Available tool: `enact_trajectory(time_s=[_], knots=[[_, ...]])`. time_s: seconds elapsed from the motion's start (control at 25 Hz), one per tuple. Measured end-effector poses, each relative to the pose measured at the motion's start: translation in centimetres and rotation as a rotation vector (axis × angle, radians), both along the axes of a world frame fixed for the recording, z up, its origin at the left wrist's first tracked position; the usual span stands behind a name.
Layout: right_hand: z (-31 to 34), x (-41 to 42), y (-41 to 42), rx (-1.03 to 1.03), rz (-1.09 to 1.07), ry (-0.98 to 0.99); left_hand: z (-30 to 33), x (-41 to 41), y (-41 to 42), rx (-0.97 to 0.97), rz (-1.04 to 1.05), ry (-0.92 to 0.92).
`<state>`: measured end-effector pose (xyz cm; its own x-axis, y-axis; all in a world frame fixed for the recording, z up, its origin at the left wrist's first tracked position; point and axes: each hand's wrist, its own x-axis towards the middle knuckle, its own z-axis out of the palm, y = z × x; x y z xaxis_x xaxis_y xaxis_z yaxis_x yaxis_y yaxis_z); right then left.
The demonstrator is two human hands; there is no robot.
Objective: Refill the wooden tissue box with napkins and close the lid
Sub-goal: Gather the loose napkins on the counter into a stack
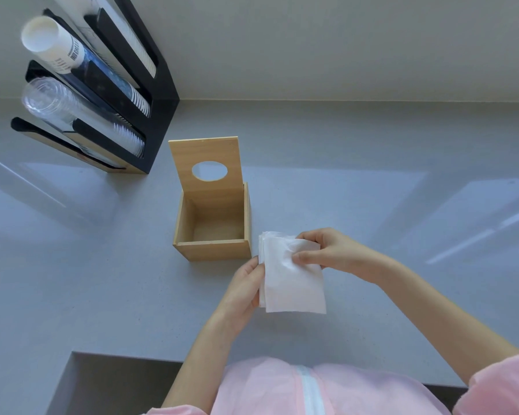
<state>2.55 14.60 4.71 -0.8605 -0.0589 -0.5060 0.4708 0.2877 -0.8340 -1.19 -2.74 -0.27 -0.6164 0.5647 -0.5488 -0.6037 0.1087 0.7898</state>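
Observation:
The wooden tissue box stands on the grey counter, its inside bare. Its lid, with an oval hole, is swung up at the back. Just right of and nearer than the box I hold a stack of white napkins above the counter. My left hand grips the stack's left edge. My right hand pinches its top right corner, thumb on the front sheet.
A black cup dispenser at the back left holds rows of paper cups and clear plastic cups. The grey counter steps down at its front edge near my body. A pale wall runs behind.

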Motion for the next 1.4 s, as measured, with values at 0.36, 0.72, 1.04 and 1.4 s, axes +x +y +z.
enact_trajectory(time_s=[0.36,0.72,1.04,1.4], knots=[[-1.5,-0.3,-0.8,0.256,-0.163,0.051,-0.1,0.1,0.2,0.023,0.012,-0.044],[-1.6,-0.3,-0.9,0.334,-0.106,0.095,-0.3,0.3,0.0,0.006,0.019,-0.018],[-1.4,-0.4,-0.7,0.303,-0.066,0.096,-0.3,0.4,0.0,0.010,0.013,-0.005],[-1.6,0.5,0.1,0.275,-0.131,0.104,0.2,0.5,0.8,-0.005,0.024,0.042]])
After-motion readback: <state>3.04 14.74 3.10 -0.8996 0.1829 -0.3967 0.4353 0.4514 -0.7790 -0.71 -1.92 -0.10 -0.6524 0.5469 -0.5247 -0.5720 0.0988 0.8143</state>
